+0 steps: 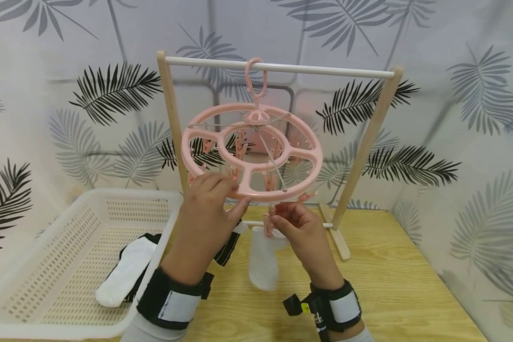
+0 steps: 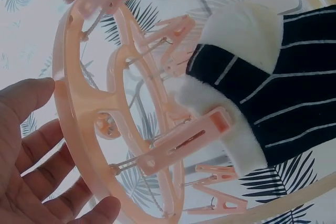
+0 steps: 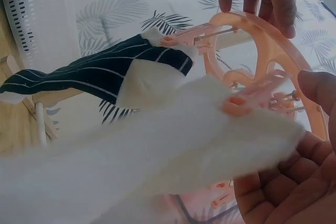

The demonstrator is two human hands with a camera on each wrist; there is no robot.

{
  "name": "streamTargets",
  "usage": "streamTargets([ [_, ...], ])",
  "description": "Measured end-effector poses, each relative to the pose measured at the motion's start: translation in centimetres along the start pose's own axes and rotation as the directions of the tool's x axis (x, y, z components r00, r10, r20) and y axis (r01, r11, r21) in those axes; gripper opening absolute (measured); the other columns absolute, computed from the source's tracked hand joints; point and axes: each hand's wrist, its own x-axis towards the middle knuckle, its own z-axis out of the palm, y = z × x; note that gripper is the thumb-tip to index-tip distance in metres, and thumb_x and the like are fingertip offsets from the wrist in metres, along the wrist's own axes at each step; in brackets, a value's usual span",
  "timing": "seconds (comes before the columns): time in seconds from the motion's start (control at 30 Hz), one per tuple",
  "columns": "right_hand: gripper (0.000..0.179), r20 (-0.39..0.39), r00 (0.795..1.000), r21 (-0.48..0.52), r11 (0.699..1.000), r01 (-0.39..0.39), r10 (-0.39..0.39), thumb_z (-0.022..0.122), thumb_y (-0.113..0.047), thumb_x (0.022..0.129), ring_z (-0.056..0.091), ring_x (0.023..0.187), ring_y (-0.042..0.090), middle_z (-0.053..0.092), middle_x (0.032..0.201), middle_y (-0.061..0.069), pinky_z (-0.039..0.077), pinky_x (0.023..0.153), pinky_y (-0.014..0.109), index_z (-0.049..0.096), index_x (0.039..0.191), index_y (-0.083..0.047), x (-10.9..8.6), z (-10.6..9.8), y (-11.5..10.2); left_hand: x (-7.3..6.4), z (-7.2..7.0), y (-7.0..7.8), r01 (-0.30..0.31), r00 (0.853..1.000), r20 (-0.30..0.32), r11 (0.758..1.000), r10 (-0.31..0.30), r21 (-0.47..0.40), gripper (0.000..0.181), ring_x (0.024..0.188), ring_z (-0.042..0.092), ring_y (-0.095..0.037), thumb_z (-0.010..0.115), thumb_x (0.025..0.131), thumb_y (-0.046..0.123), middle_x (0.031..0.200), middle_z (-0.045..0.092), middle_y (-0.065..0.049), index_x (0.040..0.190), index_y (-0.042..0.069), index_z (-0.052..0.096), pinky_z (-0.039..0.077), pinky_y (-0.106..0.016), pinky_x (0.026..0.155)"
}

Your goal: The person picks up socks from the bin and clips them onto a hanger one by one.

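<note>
A round pink clip hanger hangs by its hook from a white rail. My left hand holds its near rim, fingers over the top and thumb below. Beside the near rim, my right hand has its thumb and fingers apart around a pink clip and the top edge of a white sock. That clip bites the white sock, which hangs down. A dark striped sock with white heel and cuff hangs from a neighbouring clip.
On the left stands a white plastic basket with a white sock and dark fabric inside. The rail's wooden frame stands on the wood-grain table. A leaf-patterned cloth covers the wall behind.
</note>
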Motion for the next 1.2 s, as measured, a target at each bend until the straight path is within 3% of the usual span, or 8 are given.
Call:
streamTargets([
  [0.13, 0.032, 0.013, 1.000, 0.012, 1.000, -0.012, 0.012, 0.067, -0.022, 0.087, 0.060, 0.095, 0.025, 0.065, 0.103, 0.015, 0.053, 0.079, 0.030, 0.060, 0.110, -0.001, 0.0, 0.0, 0.1, 0.0, 0.0, -0.3, -0.007, 1.000, -0.002, 1.000, 0.007, -0.018, 0.024, 0.095, 0.056, -0.027, 0.078, 0.075, 0.021, 0.087, 0.065, -0.010, 0.086, 0.003, 0.066, 0.045, -0.043, 0.093],
  [0.3, 0.030, -0.008, 1.000, -0.019, 1.000, -0.011, 0.011, 0.068, -0.022, 0.086, 0.060, 0.091, 0.023, 0.064, 0.102, 0.015, 0.052, 0.074, 0.028, 0.061, 0.108, -0.002, 0.0, -0.3, 0.1, 0.1, 0.1, -0.8, -0.012, 1.000, 0.002, 1.000, 0.012, -0.027, 0.025, 0.092, 0.055, -0.027, 0.080, 0.073, 0.021, 0.086, 0.065, -0.010, 0.084, 0.003, 0.066, 0.044, -0.044, 0.095],
  [0.6, 0.031, -0.035, 0.999, -0.033, 0.999, -0.021, 0.020, 0.067, -0.026, 0.086, 0.060, 0.093, 0.024, 0.063, 0.101, 0.013, 0.052, 0.082, 0.031, 0.062, 0.106, -0.002, -0.2, -1.3, -0.2, -0.1, 0.3, -1.4, -0.001, 0.999, 0.050, 1.000, 0.001, 0.015, 0.033, 0.094, 0.052, -0.031, 0.079, 0.074, 0.033, 0.091, 0.062, -0.012, 0.086, 0.004, 0.066, 0.052, -0.044, 0.079],
  [0.83, 0.031, -0.110, 0.994, -0.035, 0.999, -0.024, 0.020, 0.065, -0.028, 0.088, 0.059, 0.091, 0.025, 0.061, 0.101, 0.013, 0.052, 0.079, 0.028, 0.061, 0.105, -0.003, -0.5, -2.2, -0.9, 0.0, -0.1, -1.7, 0.002, 0.997, 0.079, 1.000, -0.001, -0.008, 0.039, 0.094, 0.050, -0.028, 0.079, 0.073, 0.035, 0.093, 0.060, -0.011, 0.094, 0.004, 0.067, 0.051, -0.041, 0.076],
  [1.2, 0.031, -0.220, 0.974, -0.030, 0.999, 0.042, -0.048, 0.065, -0.027, 0.088, 0.058, 0.082, 0.027, 0.066, 0.093, 0.011, 0.051, 0.069, 0.025, 0.061, 0.102, 0.000, -0.5, -3.6, -1.7, 0.4, -0.9, -2.8, -0.039, 0.992, 0.117, 0.999, 0.043, -0.030, 0.044, 0.083, 0.050, -0.024, 0.079, 0.073, 0.037, 0.089, 0.056, -0.009, 0.098, 0.004, 0.066, 0.049, -0.040, 0.068],
])
